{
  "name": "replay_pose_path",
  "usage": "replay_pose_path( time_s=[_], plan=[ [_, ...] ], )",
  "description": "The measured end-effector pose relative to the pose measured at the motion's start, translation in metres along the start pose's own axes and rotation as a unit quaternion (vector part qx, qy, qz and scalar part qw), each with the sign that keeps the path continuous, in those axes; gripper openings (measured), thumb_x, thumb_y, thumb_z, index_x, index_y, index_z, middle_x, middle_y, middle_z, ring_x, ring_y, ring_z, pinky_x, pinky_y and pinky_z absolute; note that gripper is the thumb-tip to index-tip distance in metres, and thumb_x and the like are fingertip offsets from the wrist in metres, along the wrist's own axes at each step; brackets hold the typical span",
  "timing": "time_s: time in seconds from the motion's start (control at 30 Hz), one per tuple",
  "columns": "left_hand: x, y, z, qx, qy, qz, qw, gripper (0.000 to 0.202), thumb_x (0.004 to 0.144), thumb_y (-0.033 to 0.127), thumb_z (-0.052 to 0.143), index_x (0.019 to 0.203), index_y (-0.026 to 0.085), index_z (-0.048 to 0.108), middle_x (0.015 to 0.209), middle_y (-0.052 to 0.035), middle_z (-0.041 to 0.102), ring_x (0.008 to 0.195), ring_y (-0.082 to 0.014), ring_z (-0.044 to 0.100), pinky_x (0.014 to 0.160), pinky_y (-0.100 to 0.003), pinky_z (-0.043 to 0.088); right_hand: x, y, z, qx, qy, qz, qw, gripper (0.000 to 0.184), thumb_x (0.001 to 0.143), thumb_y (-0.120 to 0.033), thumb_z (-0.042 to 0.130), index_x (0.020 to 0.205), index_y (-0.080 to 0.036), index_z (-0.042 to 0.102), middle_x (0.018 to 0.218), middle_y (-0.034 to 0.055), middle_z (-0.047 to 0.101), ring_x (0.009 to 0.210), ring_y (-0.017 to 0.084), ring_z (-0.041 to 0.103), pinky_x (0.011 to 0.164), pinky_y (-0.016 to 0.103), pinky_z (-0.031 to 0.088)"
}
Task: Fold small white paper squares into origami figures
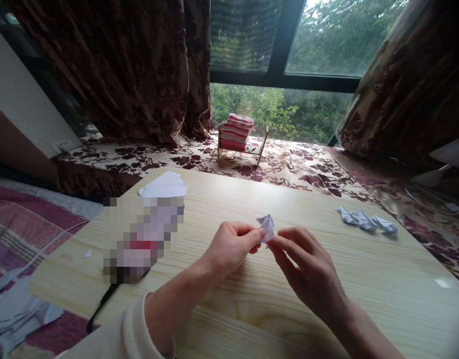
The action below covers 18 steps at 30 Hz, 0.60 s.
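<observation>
Pinching left hand (231, 249): thumb and forefinger clenched on the left side of a small folded paper piece (267, 229), the other fingers curled in beneath.
Right hand (307, 267): thumb and forefinger tips brought together on the lower right edge of the same piece; the remaining fingers bend alongside, grasping nothing else that shows.
Folded paper piece: held between the two hands above the middle of the desk (229, 319), pointed at the top, pale with faint creases; its exact shape is too small to make out.
Finished-looking row: three white folded pieces (365, 221) lie close together toward the far right of the desk, well apart from the hands.
White sheets (165, 184): in a flat, overlapping pile at the desk's far left corner.
Blurred item (150, 237): pixelated, just nearer than the sheets, with a black strap (104, 301) trailing over the desk's edge.
Paper scrap (87, 254): a tiny white bit left of the blurred item.
Loose papers (22, 314): heaped beyond the desk's left edge, on the striped bed cover (16, 204).
Window ledge (311, 162): covered in floral cloth, bearing a small stand (265, 142) with stacked pink-and-white cloths (236, 132).
</observation>
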<state>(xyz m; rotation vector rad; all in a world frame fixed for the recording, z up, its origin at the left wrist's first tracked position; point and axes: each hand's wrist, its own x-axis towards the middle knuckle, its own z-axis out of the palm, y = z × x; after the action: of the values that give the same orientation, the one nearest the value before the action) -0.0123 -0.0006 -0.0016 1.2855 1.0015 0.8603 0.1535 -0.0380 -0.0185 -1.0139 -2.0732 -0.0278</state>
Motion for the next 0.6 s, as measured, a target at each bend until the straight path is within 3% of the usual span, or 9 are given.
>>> replay_pose_path(
  time_s=[0.3, 0.6],
  plan=[
    [0.0019, 0.0012, -0.0012, -0.061, -0.045, -0.019, 0.997, 0.023, 0.074, 0.029, 0.058, 0.062, 0.011, 0.064, 0.061, -0.0028, 0.057, 0.062, -0.0120, 0.050, 0.064, -0.026, 0.042, 0.0001, 0.0022, 0.0017, 0.006, 0.028, 0.033, 0.999, 0.016, 0.085, -0.010, 0.055, 0.095, -0.018, 0.063, 0.084, 0.0064, 0.059, 0.077, 0.018, 0.057, 0.065, 0.031, 0.047],
    [0.0019, -0.0013, -0.0013, 0.026, -0.036, 0.010, 0.999, 0.027, 0.076, 0.026, 0.053, 0.054, 0.013, 0.058, 0.052, 0.0019, 0.048, 0.056, -0.0095, 0.044, 0.058, -0.023, 0.035, 0.0002, 0.0026, 0.0004, -0.006, 0.005, 0.012, 1.000, 0.016, 0.084, -0.009, 0.056, 0.094, -0.019, 0.064, 0.084, 0.0062, 0.059, 0.076, 0.018, 0.056, 0.065, 0.031, 0.046]
  ],
)
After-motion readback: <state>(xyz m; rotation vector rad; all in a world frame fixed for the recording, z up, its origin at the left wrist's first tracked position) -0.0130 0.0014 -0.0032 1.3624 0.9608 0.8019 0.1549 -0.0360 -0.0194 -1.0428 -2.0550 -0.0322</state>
